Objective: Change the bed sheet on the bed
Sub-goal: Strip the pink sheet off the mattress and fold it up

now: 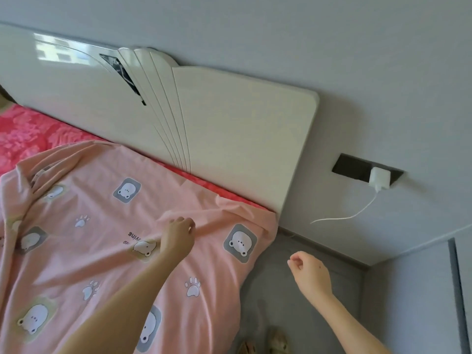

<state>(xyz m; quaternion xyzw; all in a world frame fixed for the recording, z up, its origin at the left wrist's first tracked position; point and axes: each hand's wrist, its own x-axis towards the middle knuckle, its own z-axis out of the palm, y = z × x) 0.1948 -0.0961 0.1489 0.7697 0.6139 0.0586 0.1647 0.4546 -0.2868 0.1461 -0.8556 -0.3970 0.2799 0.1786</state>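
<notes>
A grey-walled bedroom with a grey floor (293, 302) running alongside the bed, seen from the corner nearest the right end of the headboard (229, 123). Closest to me, the right hand (310, 272) hangs over the floor, below that end of the headboard, its fingers loosely curled and holding nothing. The left hand (178, 236) lies on the bed a little in from the corner, fingers bent into a raised fold of the pink sheet (102, 213), which it seems to pinch.

That bear-printed sheet is spread over this corner and spills down the bedside, but it is creased, bunched towards the headboard's left half, and falls short of the headboard. A strip of red patterned bedding (25, 134) shows bare along the foot of the headboard. By my reckoning the fresh sheet is on but wants pulling up, smoothing and tucking. Beyond the headboard's right end, a white charger (379, 178) sits in a wall socket.
</notes>
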